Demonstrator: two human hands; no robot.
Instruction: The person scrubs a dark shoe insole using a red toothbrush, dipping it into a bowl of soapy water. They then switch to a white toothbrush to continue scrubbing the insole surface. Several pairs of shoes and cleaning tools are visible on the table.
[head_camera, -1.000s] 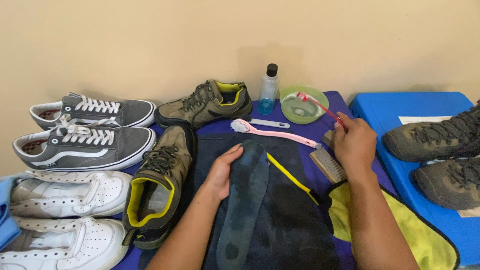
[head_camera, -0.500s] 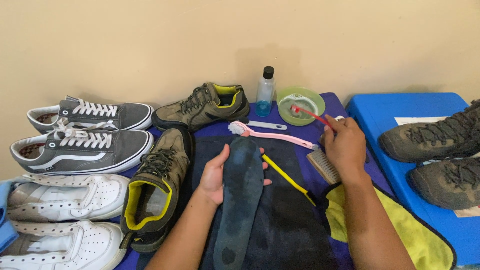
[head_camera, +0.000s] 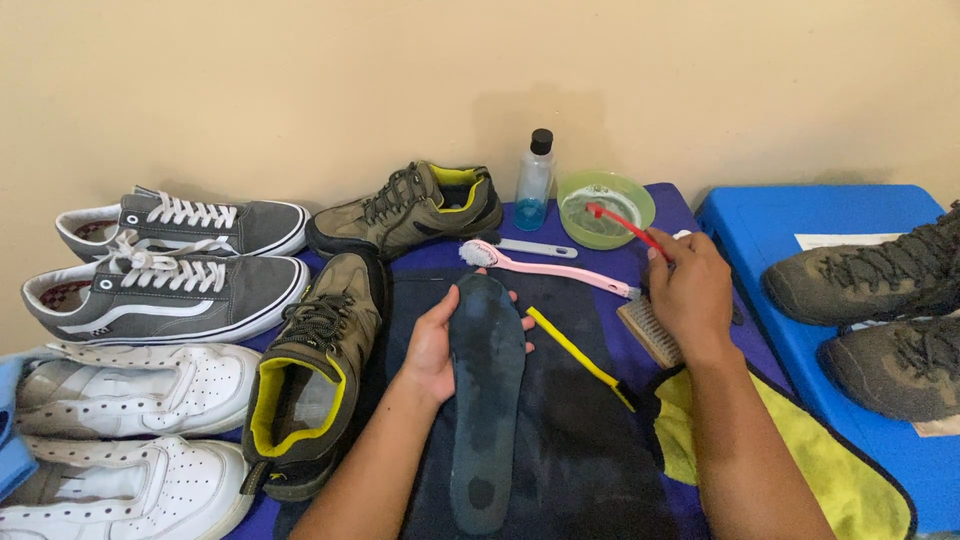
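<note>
Hands: left hand (head_camera: 432, 345) grips the insole (head_camera: 485, 400), long axis pointing away from the person; right hand (head_camera: 690, 295), nearer the bowl (head_camera: 605, 208), holds a red toothbrush (head_camera: 625, 224) with its head in the bowl.

1. At centre, on the mat (head_camera: 580, 440): insole (head_camera: 485, 390), lengthwise, gripped along its left edge by left hand (head_camera: 432, 345).
2. Right of insole: right hand (head_camera: 690, 290), holding toothbrush (head_camera: 625, 225), bristle end inside bowl (head_camera: 605, 208).
3. Just left of bowl: bottle (head_camera: 534, 182), upright by the wall.
4. Between insole and bowl: long-handled brush (head_camera: 545, 268), crosswise.
5. Beneath right hand: wooden brush (head_camera: 648, 333); below it, cloth (head_camera: 830, 470).
6. Left of insole: hiking shoe (head_camera: 310, 370); behind it, its mate (head_camera: 405, 207).
7. Far left: two sneaker pairs (head_camera: 160, 290).
8. Far right: boots (head_camera: 880, 320) on a box (head_camera: 780, 215).
</note>
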